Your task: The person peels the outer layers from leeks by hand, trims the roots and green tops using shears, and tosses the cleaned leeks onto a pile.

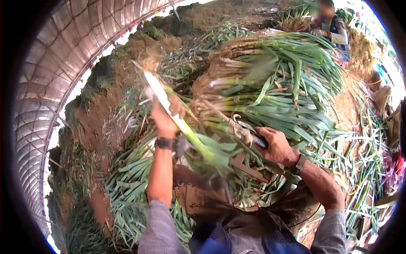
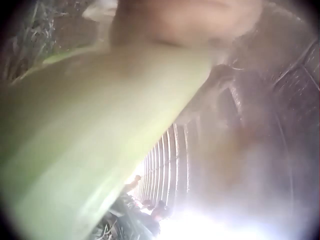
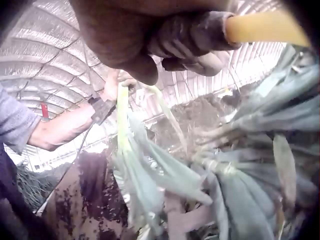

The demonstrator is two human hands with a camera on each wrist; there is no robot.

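Arched roofing (image 1: 80, 46) spans the left background. The left hand (image 1: 166, 118) grips the leek (image 1: 193, 139), forward-left of the right hand (image 1: 277, 146). Long axis: diagonal, white end (image 1: 154, 86) forward-left, leaves (image 1: 215, 153) rearward-right. Hands: apart; the right hand grips a black handle (image 1: 259, 142).

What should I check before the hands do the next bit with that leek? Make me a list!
1. Left hand gripping the leek: ok, fingers are curled round its stalk.
2. Right hand holding the black handle: ok.
3. Hands kept apart: ok, there is a gap between them.
4. Leek laid down on the big leek pile: not ok, it is held up beside it.
5. Leek's root end trimmed: cannot tell, it is blurred.
6. Other person out of the way: ok, they are beyond the pile.
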